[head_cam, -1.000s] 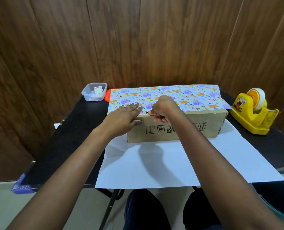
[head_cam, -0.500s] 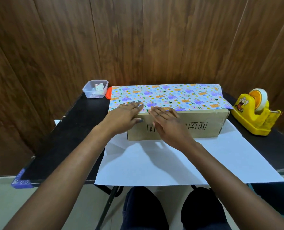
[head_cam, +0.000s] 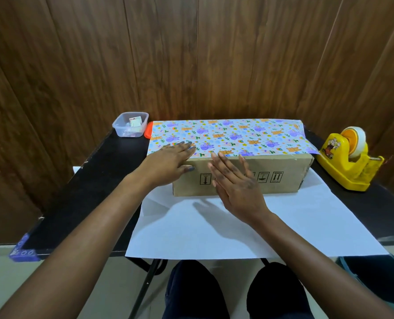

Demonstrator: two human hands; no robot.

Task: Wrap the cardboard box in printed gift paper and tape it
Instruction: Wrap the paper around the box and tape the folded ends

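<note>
The black table (head_cam: 99,192) is covered across its middle by the gift paper (head_cam: 237,226), laid white side up. The sheet's near edge overhangs the table, so any pull on it could drag the whole sheet toward the lap. The far part of the paper is folded over as a printed flap (head_cam: 237,137) on top of the cardboard box (head_cam: 288,164), which lies lengthwise on the sheet toward the table's far side. No tape is seen on the flap, so it is judged likely to spring back or skew once pressure is released. It is pinned only near its left end by the left hand (head_cam: 168,162), laid flat with straight fingers; the unheld right end juts past the box corner and could lift. The right hand (head_cam: 237,183) is held apart from the left, fingers straight and empty, before the box's front face; contact cannot be told. The yellow tape dispenser (head_cam: 348,166) stands well to the right, so a one-handed reach is called for, during which the box might be shifted. A clear plastic container (head_cam: 130,124) is set at the far left.
</note>
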